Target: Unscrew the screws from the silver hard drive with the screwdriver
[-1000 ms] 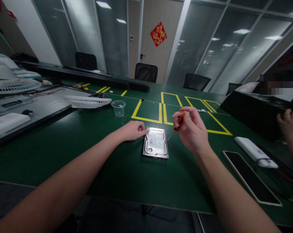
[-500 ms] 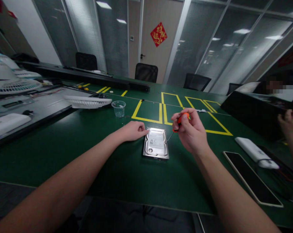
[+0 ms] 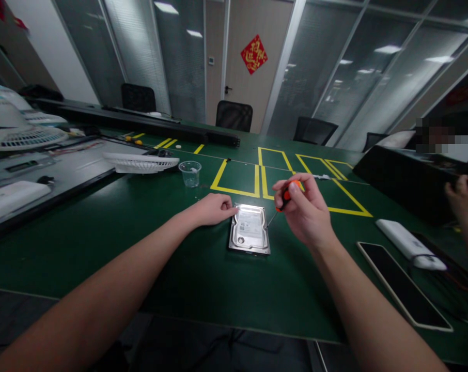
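A silver hard drive [image 3: 251,230] with a pale label lies flat on the green table. My left hand [image 3: 215,208] rests at its upper left corner, fingers curled and thumb pressed on the edge of the drive. In my right hand [image 3: 306,209] is a screwdriver [image 3: 285,197] with an orange and black handle, closed in by the fingers. Its thin shaft slants down to the left, and the tip meets the drive's right edge. Whether a screw sits under the tip is too small to tell.
A clear plastic cup [image 3: 190,174] stands beyond my left hand, near a white fan grille [image 3: 141,163]. To the right lie a phone [image 3: 404,284] and a white power bank [image 3: 410,244] with a cable. Another person's hand [image 3: 466,199] is at the far right by a black box [image 3: 400,181].
The screwdriver handle has turned a little within my right fingers, showing more black. The hard drive and my left hand stay in place.
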`<action>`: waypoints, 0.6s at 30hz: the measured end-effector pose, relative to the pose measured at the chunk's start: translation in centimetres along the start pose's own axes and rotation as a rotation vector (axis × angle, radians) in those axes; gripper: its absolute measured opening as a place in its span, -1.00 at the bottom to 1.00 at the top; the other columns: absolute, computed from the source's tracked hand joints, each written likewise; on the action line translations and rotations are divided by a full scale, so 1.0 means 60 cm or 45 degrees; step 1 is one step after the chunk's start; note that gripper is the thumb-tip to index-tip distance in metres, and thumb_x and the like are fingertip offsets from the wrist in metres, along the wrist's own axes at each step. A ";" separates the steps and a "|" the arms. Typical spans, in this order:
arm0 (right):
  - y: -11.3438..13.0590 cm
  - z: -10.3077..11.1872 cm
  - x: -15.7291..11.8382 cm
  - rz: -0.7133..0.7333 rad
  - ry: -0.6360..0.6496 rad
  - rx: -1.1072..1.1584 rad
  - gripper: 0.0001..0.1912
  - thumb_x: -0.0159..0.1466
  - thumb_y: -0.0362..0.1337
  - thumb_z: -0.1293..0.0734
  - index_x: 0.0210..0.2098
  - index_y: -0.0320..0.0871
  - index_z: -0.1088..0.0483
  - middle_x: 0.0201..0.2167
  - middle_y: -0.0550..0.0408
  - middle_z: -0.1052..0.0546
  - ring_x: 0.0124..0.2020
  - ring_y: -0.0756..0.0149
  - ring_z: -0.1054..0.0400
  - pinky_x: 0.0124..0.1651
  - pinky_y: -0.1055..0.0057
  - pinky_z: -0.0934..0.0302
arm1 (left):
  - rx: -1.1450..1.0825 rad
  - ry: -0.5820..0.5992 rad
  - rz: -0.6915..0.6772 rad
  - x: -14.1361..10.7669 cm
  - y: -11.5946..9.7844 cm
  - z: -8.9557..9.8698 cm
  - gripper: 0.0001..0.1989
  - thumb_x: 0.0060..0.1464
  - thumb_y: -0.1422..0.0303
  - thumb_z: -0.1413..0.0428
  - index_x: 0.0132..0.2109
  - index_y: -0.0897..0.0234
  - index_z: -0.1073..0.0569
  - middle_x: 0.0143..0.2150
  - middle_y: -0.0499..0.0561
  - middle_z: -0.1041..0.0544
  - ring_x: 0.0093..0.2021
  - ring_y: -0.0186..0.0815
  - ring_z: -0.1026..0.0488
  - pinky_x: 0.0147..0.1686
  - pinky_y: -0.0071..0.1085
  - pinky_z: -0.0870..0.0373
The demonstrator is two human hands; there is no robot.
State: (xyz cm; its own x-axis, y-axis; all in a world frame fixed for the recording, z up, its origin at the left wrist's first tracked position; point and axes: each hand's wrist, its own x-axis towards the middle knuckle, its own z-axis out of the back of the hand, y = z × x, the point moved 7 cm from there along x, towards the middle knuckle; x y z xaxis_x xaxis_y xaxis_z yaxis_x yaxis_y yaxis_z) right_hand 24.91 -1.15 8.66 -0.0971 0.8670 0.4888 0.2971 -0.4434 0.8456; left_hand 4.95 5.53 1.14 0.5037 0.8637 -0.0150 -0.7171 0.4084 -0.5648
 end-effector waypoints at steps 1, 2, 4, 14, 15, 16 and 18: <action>0.000 -0.001 0.000 0.001 0.008 0.001 -0.90 0.37 -0.18 -0.34 -0.14 0.03 -0.35 -0.21 0.15 -0.55 -0.42 0.39 -0.32 -0.35 0.38 -0.20 | 0.005 -0.001 -0.001 0.000 0.000 0.000 -0.53 0.18 -0.09 -0.06 -0.16 0.23 -0.52 -0.20 0.08 -0.60 -0.27 -0.20 -0.47 -0.33 -0.33 -0.28; 0.001 -0.002 0.001 0.003 0.016 0.009 -0.89 0.39 -0.15 -0.30 -0.13 0.01 -0.38 -0.23 0.12 -0.55 -0.42 0.38 -0.31 -0.35 0.37 -0.20 | 0.012 -0.006 -0.005 0.000 -0.001 0.000 -0.53 0.18 -0.09 -0.06 -0.16 0.23 -0.52 -0.20 0.08 -0.60 -0.27 -0.20 -0.47 -0.33 -0.33 -0.28; 0.001 -0.003 0.001 -0.003 0.028 0.032 -0.76 0.43 -0.09 -0.21 -0.10 -0.04 -0.44 -0.27 0.07 -0.54 -0.42 0.35 -0.30 -0.34 0.33 -0.21 | 0.026 -0.017 -0.015 0.000 -0.001 0.001 -0.54 0.19 -0.08 -0.06 -0.17 0.24 -0.52 -0.21 0.08 -0.59 -0.27 -0.21 -0.47 -0.33 -0.33 -0.28; 0.001 0.004 0.000 -0.030 -0.047 0.066 -0.98 0.39 -0.25 -0.28 -0.21 -0.02 -0.34 -0.24 0.10 -0.56 -0.33 0.33 -0.41 -0.32 0.35 -0.21 | 0.058 -0.034 -0.016 -0.001 -0.005 0.002 -0.58 0.21 -0.04 -0.07 -0.19 0.26 -0.51 -0.24 0.06 -0.59 -0.28 -0.22 -0.47 -0.33 -0.35 -0.27; 0.001 0.004 0.000 -0.032 -0.055 0.069 -0.97 0.38 -0.26 -0.29 -0.22 -0.01 -0.32 -0.23 0.11 -0.56 -0.34 0.33 -0.40 -0.33 0.36 -0.20 | 0.052 -0.029 -0.015 -0.001 -0.005 0.001 -0.57 0.21 -0.04 -0.07 -0.18 0.25 -0.51 -0.24 0.05 -0.58 -0.28 -0.22 -0.47 -0.34 -0.35 -0.27; 0.001 0.004 0.000 -0.037 -0.061 0.071 -0.95 0.37 -0.26 -0.31 -0.22 0.00 -0.31 -0.24 0.12 -0.57 -0.36 0.35 -0.38 -0.34 0.36 -0.19 | 0.045 -0.025 -0.017 -0.001 -0.004 0.001 -0.57 0.21 -0.05 -0.07 -0.18 0.25 -0.51 -0.24 0.05 -0.58 -0.29 -0.23 -0.46 -0.34 -0.35 -0.27; 0.001 0.003 0.000 -0.049 -0.062 0.077 -0.93 0.36 -0.26 -0.32 -0.20 0.01 -0.31 -0.24 0.14 -0.57 -0.41 0.37 -0.34 -0.37 0.38 -0.17 | 0.036 -0.020 -0.022 -0.001 -0.003 0.000 -0.56 0.21 -0.06 -0.06 -0.17 0.24 -0.52 -0.23 0.05 -0.58 -0.29 -0.23 -0.46 -0.34 -0.35 -0.27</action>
State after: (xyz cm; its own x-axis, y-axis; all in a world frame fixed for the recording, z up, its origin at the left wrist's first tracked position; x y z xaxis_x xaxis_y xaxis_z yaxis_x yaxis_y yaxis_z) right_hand 25.11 -1.12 8.67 -0.0639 0.8938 0.4438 0.3512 -0.3961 0.8484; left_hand 5.04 5.43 1.23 0.5087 0.8609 0.0077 -0.7217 0.4313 -0.5414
